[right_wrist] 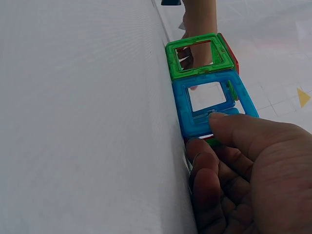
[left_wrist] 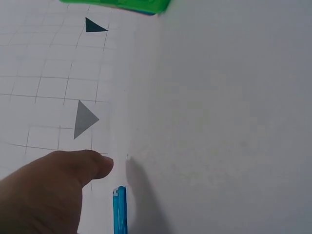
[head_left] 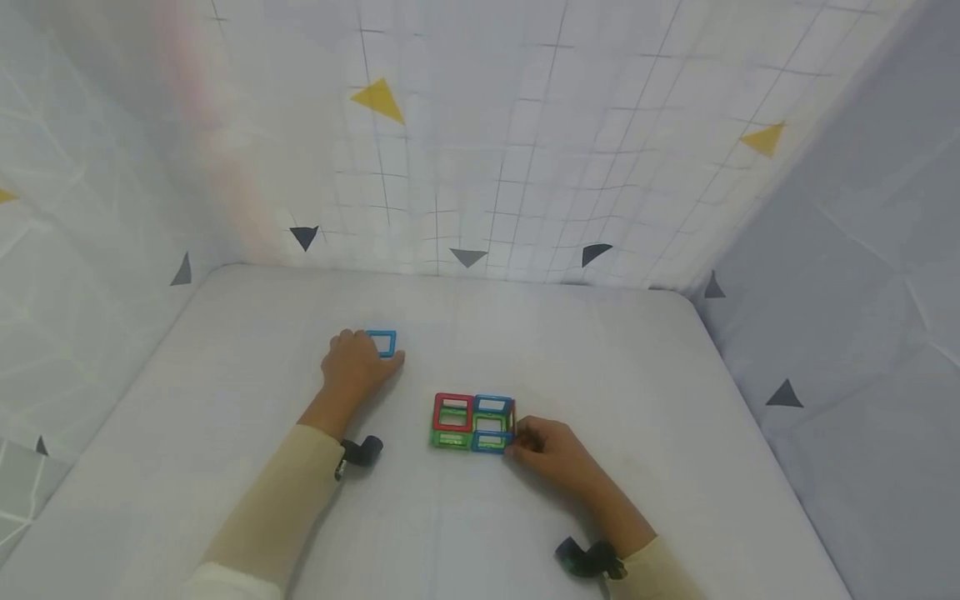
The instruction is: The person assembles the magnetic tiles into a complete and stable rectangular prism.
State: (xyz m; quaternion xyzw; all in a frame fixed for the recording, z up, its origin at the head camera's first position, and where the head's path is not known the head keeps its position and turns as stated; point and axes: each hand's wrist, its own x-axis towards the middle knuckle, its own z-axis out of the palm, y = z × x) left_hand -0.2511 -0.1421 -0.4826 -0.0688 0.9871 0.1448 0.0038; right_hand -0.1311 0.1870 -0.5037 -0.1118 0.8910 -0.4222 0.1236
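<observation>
A low box of magnetic tiles [head_left: 453, 441] stands mid-table, made of red, blue and green open square frames. My right hand [head_left: 553, 450] is at its right end. In the right wrist view, the right thumb [right_wrist: 239, 129] presses against a blue tile [right_wrist: 183, 105] of the box, and the curled fingers [right_wrist: 207, 187] sit at the end beside it. Farther back on the left, my left hand [head_left: 354, 362] reaches over a single blue square tile [head_left: 393, 343]. Its thumb [left_wrist: 90, 165] is extended and apart from that tile; the other fingers are partly hidden.
A white-covered table [head_left: 600, 358] carries the tiles. Behind it rises a white gridded backdrop [head_left: 480, 150] with triangle marks, and a grey sheet [head_left: 870, 333] hangs on the right. Each wrist wears a black camera mount [head_left: 363, 452].
</observation>
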